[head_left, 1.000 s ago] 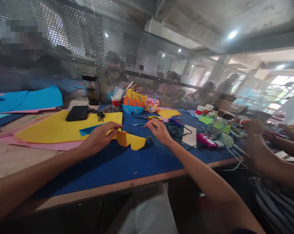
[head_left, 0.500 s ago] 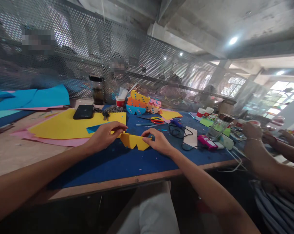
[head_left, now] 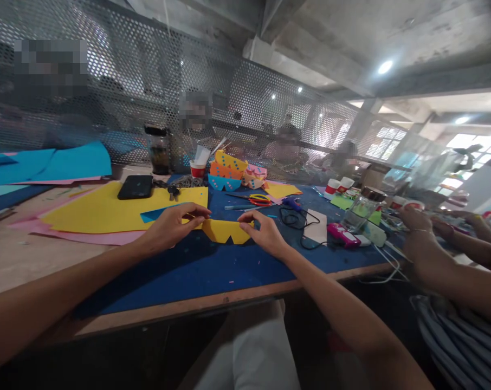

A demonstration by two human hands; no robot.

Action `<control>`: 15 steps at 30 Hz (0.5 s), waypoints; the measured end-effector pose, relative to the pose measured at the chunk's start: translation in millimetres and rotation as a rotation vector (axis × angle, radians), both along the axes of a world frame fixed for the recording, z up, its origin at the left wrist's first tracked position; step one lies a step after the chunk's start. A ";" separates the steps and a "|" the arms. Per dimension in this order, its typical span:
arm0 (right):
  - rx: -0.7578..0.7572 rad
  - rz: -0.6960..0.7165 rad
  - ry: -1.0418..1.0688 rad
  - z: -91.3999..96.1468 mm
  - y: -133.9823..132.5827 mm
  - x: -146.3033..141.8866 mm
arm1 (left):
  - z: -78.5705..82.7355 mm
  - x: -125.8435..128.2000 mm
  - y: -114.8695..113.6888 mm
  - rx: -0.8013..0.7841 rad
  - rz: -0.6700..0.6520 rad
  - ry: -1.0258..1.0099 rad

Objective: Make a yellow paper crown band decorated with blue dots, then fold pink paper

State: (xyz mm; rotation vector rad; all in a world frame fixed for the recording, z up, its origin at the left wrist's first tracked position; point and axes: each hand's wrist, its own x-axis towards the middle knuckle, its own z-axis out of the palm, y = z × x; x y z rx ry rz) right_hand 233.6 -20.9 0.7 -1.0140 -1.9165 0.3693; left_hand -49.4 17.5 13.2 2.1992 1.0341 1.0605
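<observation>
Between my hands, just above the blue mat [head_left: 213,281], is a yellow paper cutout [head_left: 228,231] shaped like glasses, with a notch in its lower edge. My left hand [head_left: 182,221] pinches its left end. At its right end, thumb and fingers of my right hand [head_left: 264,232] close on the paper. Behind my left hand lie a narrow blue paper piece [head_left: 152,215] and a large yellow sheet [head_left: 86,208] over pink paper. Farther back, similar dotted paper pieces in yellow, orange, blue and pink [head_left: 227,170] stand stacked.
Scissors [head_left: 259,200], a hot glue gun [head_left: 292,204] with a black cord, a phone [head_left: 135,187], keys [head_left: 173,192] and a dark jar [head_left: 158,151] lie or stand about. A clear jar [head_left: 363,211] is on the right, near a co-worker's arm [head_left: 440,260]. Perforated metal screen behind.
The yellow cutout has tilted and now looks straighter and flatter between my hands. Both hands stay at its ends. The camera view has shifted slightly.
</observation>
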 end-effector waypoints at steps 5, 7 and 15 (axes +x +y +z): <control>-0.011 -0.004 -0.041 3.0 -3.4 0.7 | 0.1 -0.1 0.8 -0.003 0.007 0.003; -0.009 -0.010 -0.054 3.5 -4.0 1.1 | -0.2 -0.5 1.2 -0.001 0.007 0.002; 0.034 -0.054 -0.069 2.0 -1.6 4.0 | -1.5 -1.8 2.8 0.041 0.025 -0.015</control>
